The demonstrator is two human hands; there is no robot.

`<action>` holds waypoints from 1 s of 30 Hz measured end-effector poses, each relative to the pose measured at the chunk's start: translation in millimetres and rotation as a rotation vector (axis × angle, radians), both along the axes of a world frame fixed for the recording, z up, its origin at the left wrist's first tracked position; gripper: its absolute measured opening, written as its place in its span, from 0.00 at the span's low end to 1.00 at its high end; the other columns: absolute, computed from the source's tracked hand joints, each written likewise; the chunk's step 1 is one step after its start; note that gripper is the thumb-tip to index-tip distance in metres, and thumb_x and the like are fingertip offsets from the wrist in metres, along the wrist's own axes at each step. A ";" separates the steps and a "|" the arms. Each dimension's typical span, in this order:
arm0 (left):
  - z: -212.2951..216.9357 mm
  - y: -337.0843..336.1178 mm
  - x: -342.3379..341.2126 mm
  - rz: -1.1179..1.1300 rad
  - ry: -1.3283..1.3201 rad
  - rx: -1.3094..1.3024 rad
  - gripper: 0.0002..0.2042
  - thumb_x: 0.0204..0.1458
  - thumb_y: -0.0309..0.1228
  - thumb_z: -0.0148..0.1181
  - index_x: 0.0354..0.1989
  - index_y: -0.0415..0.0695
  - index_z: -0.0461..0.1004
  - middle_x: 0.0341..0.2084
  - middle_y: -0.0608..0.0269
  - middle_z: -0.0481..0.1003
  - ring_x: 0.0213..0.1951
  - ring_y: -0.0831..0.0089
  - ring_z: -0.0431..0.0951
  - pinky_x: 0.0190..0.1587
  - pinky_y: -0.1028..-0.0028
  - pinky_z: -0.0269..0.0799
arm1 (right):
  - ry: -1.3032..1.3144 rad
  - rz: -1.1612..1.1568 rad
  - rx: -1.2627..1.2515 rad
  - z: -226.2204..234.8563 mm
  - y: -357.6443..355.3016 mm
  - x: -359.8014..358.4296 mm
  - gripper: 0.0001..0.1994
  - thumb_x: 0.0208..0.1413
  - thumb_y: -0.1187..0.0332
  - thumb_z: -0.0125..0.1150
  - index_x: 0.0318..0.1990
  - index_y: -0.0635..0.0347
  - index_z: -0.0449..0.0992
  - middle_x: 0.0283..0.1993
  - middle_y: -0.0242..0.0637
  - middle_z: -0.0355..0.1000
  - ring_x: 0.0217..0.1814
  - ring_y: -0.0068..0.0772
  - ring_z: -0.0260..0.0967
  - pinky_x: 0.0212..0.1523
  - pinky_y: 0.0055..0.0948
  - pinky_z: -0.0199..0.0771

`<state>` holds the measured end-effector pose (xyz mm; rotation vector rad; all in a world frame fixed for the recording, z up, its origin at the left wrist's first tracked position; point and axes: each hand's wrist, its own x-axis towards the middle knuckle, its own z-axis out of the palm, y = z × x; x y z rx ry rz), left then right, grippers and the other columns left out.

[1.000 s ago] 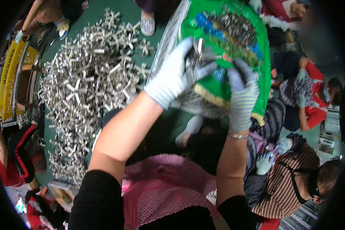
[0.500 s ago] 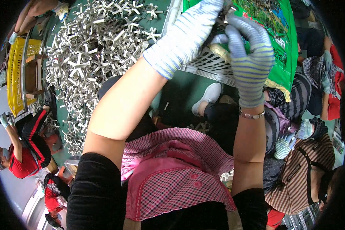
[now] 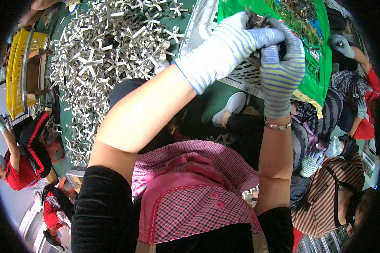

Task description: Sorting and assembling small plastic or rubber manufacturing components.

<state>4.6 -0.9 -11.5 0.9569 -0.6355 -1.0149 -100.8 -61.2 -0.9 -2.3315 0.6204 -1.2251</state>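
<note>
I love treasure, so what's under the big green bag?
A white plastic crate shows under the green bag. The bag covers the rest, so that's hidden.

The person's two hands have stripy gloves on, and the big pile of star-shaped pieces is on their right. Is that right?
Not quite: the big pile of star-shaped pieces is on the person's left, as the head view shows. The left hand and right hand do have stripy gloves on.

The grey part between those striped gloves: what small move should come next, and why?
Perhaps turn the grey part slightly for a clearer look: the left hand and right hand meet around it, and their gloved fingers hide much of it.
</note>
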 end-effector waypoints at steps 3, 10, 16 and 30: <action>1.2 8.6 10.9 -0.086 0.271 -0.051 0.13 0.53 0.38 0.58 0.40 0.41 0.71 0.28 0.64 0.74 0.29 0.76 0.74 0.33 0.77 0.71 | -0.216 0.083 0.526 8.2 21.4 6.0 0.14 0.54 0.73 0.56 0.48 0.65 0.72 0.36 0.38 0.72 0.34 0.22 0.70 0.39 0.22 0.73; 28.9 24.2 72.3 -0.014 0.737 -0.144 0.06 0.56 0.31 0.54 0.34 0.40 0.70 0.22 0.65 0.71 0.22 0.80 0.72 0.19 0.85 0.68 | -0.252 0.123 0.297 -15.1 29.5 3.1 0.12 0.53 0.74 0.56 0.46 0.65 0.73 0.41 0.41 0.74 0.40 0.29 0.72 0.43 0.25 0.73; 26.0 64.7 140.8 0.162 0.597 -0.332 0.07 0.55 0.26 0.52 0.38 0.35 0.70 0.28 0.60 0.73 0.24 0.77 0.71 0.27 0.80 0.72 | 0.738 0.738 -0.112 -129.7 111.7 16.6 0.10 0.49 0.59 0.55 0.32 0.55 0.75 0.32 0.39 0.69 0.35 0.41 0.67 0.41 0.35 0.67; 54.0 71.3 102.9 0.340 0.557 -0.054 0.09 0.54 0.39 0.58 0.34 0.46 0.72 0.24 0.71 0.74 0.22 0.84 0.70 0.21 0.82 0.65 | 1.376 1.001 0.170 -424.1 250.3 -97.1 0.18 0.62 0.63 0.38 0.58 0.48 0.65 0.58 0.42 0.64 0.56 0.44 0.65 0.50 0.47 0.66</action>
